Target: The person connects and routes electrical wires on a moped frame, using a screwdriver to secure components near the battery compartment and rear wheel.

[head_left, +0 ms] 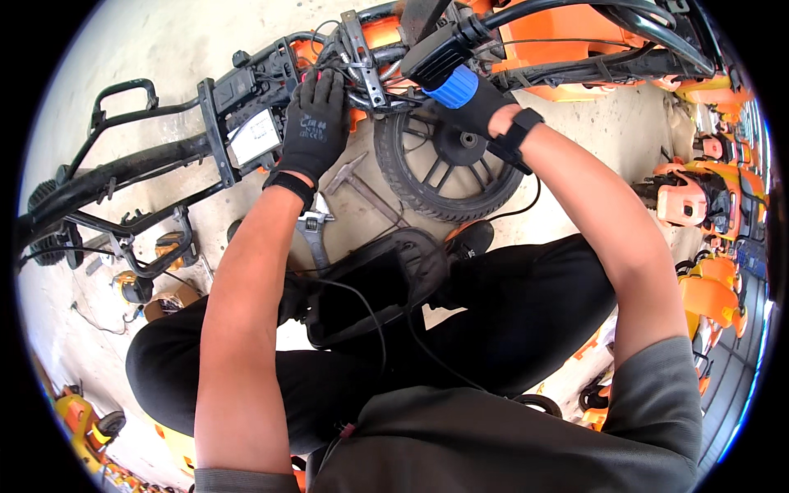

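Note:
My left hand (pixel 316 123), in a black work glove, lies with its fingers stretched out on the black frame of a stripped scooter (pixel 215 131). Beneath its fingertips are metal brackets and wiring. My right hand (pixel 475 108), gloved in black too, reaches to the scooter's front end above the wheel (pixel 448 160). A black part with a ribbed blue collar (pixel 452 87) covers its fingers, so its grip is hidden. Close to my left wrist, a white label (pixel 255 136) shows on the frame.
A hammer (pixel 362 187) and an adjustable wrench (pixel 313 233) lie on the floor between my legs and the scooter. An open black tray-like container (pixel 370 283) sits between my legs. Orange scooter parts (pixel 711 292) crowd the right side. Yellow-and-black tools (pixel 133 287) are at the left.

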A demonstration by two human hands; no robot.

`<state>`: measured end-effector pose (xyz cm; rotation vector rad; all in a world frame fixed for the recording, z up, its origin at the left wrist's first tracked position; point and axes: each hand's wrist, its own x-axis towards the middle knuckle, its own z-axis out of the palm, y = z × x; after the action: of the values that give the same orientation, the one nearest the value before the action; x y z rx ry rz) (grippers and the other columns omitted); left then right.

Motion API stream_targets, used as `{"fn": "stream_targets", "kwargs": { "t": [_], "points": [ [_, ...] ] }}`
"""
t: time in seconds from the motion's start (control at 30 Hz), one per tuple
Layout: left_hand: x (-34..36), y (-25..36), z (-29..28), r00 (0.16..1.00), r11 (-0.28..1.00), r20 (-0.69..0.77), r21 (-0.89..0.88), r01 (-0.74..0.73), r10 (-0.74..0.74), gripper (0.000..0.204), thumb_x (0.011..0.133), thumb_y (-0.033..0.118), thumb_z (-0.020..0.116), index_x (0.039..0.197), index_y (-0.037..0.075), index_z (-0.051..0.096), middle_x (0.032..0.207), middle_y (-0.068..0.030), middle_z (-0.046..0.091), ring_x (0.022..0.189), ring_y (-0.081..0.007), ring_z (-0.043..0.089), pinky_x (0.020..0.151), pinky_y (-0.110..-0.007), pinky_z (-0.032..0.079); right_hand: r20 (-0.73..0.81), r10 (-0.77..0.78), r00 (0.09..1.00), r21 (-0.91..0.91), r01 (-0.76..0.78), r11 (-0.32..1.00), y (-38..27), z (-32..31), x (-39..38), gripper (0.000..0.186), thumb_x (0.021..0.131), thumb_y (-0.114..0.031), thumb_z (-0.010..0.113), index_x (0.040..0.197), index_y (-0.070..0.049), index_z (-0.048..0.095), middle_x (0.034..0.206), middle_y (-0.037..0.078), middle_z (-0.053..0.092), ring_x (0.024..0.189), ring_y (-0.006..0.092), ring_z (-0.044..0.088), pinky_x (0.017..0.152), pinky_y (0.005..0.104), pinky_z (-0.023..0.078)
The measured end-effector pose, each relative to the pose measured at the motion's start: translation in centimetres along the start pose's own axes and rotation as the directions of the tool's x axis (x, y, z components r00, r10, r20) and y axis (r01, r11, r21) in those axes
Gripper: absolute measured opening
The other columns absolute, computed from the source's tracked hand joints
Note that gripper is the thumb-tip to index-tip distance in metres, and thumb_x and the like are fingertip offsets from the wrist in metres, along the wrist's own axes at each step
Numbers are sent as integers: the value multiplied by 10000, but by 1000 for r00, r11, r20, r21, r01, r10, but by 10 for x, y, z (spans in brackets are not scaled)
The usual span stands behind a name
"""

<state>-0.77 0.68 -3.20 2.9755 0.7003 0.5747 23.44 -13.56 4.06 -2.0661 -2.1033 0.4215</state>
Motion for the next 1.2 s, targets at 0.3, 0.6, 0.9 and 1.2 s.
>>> {"fn": "stream_targets", "kwargs": {
  "t": [0.3, 0.6, 0.9, 1.2],
  "points": [
    [0, -7, -7, 998, 991, -28, -117, -63, 60, 494, 898, 194, 678, 1350, 43, 550, 1422, -252, 493, 1383, -475, 415, 1095, -529, 420, 51, -22, 998, -249, 34, 968, -1, -6, -18, 225, 881, -129, 596, 1063, -131, 728, 971, 151, 732, 943, 332, 713, 822, 435, 566],
    [2, -11, -10, 997, 983, 67, -179, -27, 40, 484, 910, 173, 642, 1374, 75, 544, 1434, -246, 493, 1386, -494, 407, 1086, -554, 437, 35, -93, 995, -212, 98, 972, 30, 44, -5, 287, 788, -74, 644, 1064, -124, 708, 944, 134, 715, 933, 336, 703, 798, 435, 561],
    [-4, -11, -2, 998, 979, 39, -197, -45, 54, 600, 830, 93, 649, 1417, 110, 526, 1480, -280, 437, 1393, -505, 391, 1103, -558, 413, 17, -115, 993, -168, 117, 979, 23, 39, -4, 270, 780, -79, 645, 1043, -116, 691, 957, 131, 711, 938, 336, 699, 778, 439, 558],
    [-8, 3, -4, 999, 974, 10, -223, 47, -46, 740, 804, 156, 712, 1474, 54, 414, 1510, -298, 344, 1387, -483, 391, 1119, -543, 383, 53, -48, 997, -161, 56, 985, 6, 17, -12, 191, 873, -102, 561, 1004, -114, 701, 933, 139, 728, 922, 335, 711, 799, 453, 549]
  ]
}}
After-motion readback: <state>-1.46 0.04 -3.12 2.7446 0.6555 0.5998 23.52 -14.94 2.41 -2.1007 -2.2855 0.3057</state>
